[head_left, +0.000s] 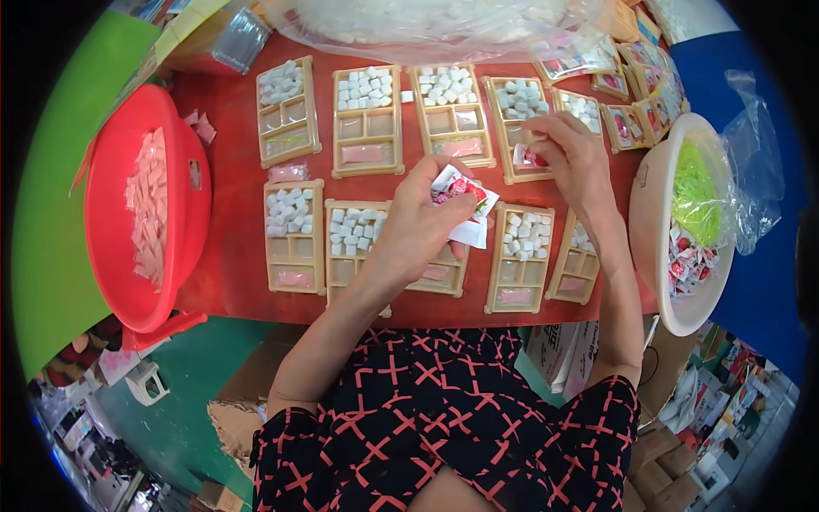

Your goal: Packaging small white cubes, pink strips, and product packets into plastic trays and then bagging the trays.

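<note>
My left hand [420, 224] is closed around a small bunch of white-and-red sachets [465, 200], its thumb pressed on top. Over a beige compartment tray [510, 175] in the far row, my right hand [576, 158] has its fingers bent and slightly apart. Just below its thumb, a white-and-red sachet [527, 157] sits in that tray's front compartment. White marshmallow-like pieces [522, 98] fill the tray's back compartment. Similar trays stand in two rows; several have a pink packet [364, 154] in front. My left forearm partly covers the near-row trays.
A red basin [192, 213] of pink packets stands at the left. At the right, a whitish basin [644, 196] holds green shredded filler and more sachets. A large clear bag [444, 38] of white pieces lies at the back, beside filled packs [653, 81].
</note>
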A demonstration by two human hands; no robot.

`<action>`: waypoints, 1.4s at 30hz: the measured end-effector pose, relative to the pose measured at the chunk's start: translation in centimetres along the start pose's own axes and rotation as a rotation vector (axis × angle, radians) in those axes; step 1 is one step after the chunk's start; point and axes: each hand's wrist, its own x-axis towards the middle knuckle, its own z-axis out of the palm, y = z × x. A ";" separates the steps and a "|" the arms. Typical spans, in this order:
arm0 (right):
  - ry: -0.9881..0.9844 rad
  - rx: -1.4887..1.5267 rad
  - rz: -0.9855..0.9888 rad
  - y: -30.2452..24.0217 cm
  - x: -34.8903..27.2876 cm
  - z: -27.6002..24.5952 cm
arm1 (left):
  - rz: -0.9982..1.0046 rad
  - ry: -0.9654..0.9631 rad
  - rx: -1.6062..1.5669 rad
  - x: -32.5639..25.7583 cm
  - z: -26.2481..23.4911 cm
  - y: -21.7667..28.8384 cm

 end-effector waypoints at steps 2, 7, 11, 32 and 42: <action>-0.095 0.345 0.153 -2.9 -0.7 -0.2 | 0.052 -0.009 0.036 -0.1 -0.3 -0.1; -0.298 0.865 0.458 -6.0 -1.3 1.6 | 0.147 0.011 0.156 -0.7 -0.9 0.0; -0.184 0.726 0.503 -3.3 0.7 2.8 | 0.092 0.065 -0.022 -1.8 -2.5 0.7; -0.406 0.850 0.397 -12.1 2.9 6.0 | 0.477 0.300 0.190 -3.0 -5.6 1.0; 0.123 -0.144 -0.354 -10.8 3.8 9.5 | 0.369 0.317 -0.207 -4.8 -10.3 1.4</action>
